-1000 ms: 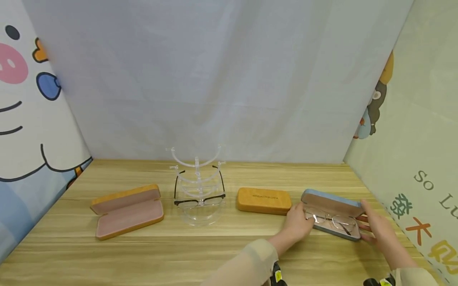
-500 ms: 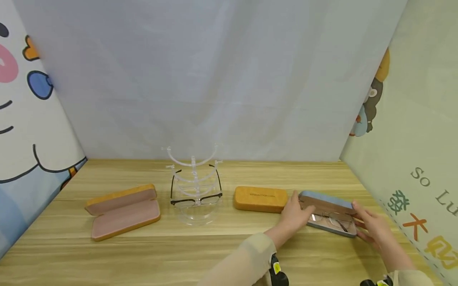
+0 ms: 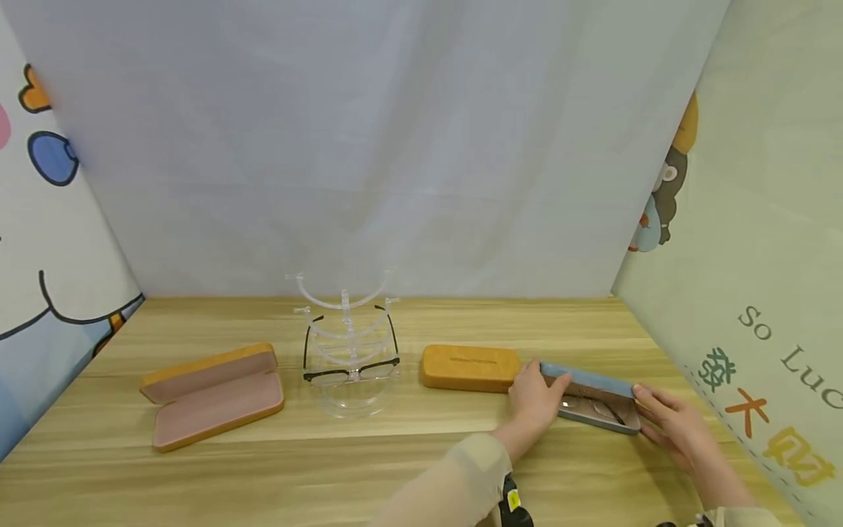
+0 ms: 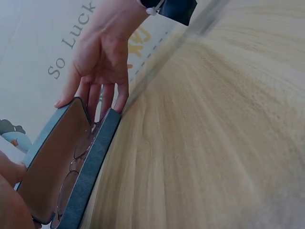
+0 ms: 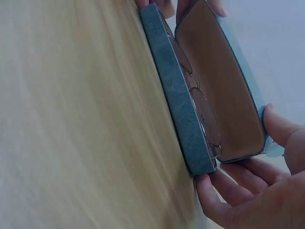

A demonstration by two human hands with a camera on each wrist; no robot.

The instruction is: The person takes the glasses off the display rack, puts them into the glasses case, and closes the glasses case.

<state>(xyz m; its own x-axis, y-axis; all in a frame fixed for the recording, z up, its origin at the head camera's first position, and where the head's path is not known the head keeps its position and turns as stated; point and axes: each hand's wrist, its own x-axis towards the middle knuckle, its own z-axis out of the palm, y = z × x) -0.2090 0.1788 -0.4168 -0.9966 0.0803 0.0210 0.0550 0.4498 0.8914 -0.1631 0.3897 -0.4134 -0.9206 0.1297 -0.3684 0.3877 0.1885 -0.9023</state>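
A blue glasses case (image 3: 589, 379) stands half open at the right of the table, thin-framed glasses (image 5: 205, 112) lying inside it. My left hand (image 3: 535, 395) holds the case's left end, thumb on the lid. At the right end, my right hand (image 3: 678, 428) has its thumb on the lid edge and its fingers around the end of the base, as the left wrist view also shows, where the lid (image 4: 52, 157) leans over the glasses.
Left of the blue case lies a closed yellow case (image 3: 470, 367). A clear display stand (image 3: 349, 329) holds dark-framed glasses (image 3: 352, 373). An open yellow case (image 3: 217, 406) with a pink lining lies at the left. Cloth walls stand around the table.
The blue case's lid has come down part of the way over the glasses, both hands moving with it. The whole head view has shifted slightly, with things now further left.
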